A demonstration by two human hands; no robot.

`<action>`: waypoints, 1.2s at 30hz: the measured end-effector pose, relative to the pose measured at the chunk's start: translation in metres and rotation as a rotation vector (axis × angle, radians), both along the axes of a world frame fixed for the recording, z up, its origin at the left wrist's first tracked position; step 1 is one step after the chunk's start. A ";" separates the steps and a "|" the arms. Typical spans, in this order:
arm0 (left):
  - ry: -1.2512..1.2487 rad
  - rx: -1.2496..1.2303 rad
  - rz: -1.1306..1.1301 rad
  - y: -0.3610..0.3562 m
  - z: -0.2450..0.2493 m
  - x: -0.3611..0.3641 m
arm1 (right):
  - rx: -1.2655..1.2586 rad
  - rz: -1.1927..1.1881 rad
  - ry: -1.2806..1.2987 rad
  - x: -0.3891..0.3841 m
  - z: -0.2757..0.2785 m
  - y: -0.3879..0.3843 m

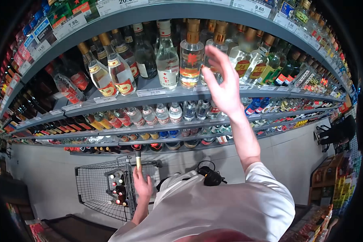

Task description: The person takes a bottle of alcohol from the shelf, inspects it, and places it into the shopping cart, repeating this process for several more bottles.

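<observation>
Pale shirt (213,205) is seen nearest the cam, w/ R arm (246,139) stretched to the shelf (125,99). R hand (223,82) is held up before the bottles; its fingers are spread & released, nothing grasped. Partly hidden behind them, a gold-capped clear bottle (220,34) is stood on the shelf; whether it's touched can't be told. Just L of it a clear bottle w/ red print (191,58) is set, then a red-star bottle (166,60), all packed close.

Main risk, prob.: a neighbour being knocked by thumb or wrist, since gaps are tight & the bottles tall. If one were tipped, a chain topple could be set off, w/ glass broken on the floor (60,177). Slippage is also poss. if smooth glass were pinched by fingertips only. Lower-row bottles (162,113) could be caught by R arm if it were dropped too close.

L hand (143,185) is placed at what looks like the handle (138,161) of the cart (128,181); grip firmness can't be told. If leaned on, the cart could be rolled, & the bottles inside it (119,189) clinked or cracked.
</observation>
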State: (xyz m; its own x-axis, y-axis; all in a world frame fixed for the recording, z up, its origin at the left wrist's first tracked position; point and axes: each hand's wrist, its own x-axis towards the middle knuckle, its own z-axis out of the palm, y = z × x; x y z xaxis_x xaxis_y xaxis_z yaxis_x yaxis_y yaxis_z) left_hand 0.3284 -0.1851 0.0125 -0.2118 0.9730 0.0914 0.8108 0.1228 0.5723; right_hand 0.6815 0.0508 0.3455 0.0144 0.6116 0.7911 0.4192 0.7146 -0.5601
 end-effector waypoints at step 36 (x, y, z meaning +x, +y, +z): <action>-0.101 0.026 0.028 0.000 0.009 0.002 | -0.024 -0.181 0.055 -0.027 0.031 0.077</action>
State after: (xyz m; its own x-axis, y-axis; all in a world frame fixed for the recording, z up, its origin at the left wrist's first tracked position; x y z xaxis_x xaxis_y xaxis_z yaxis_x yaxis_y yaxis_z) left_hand 0.3302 -0.1850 0.0213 -0.2484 0.9641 0.0935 0.7454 0.1286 0.6541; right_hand 0.6545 0.1274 0.3764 0.1690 0.6139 0.7711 0.5082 0.6160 -0.6019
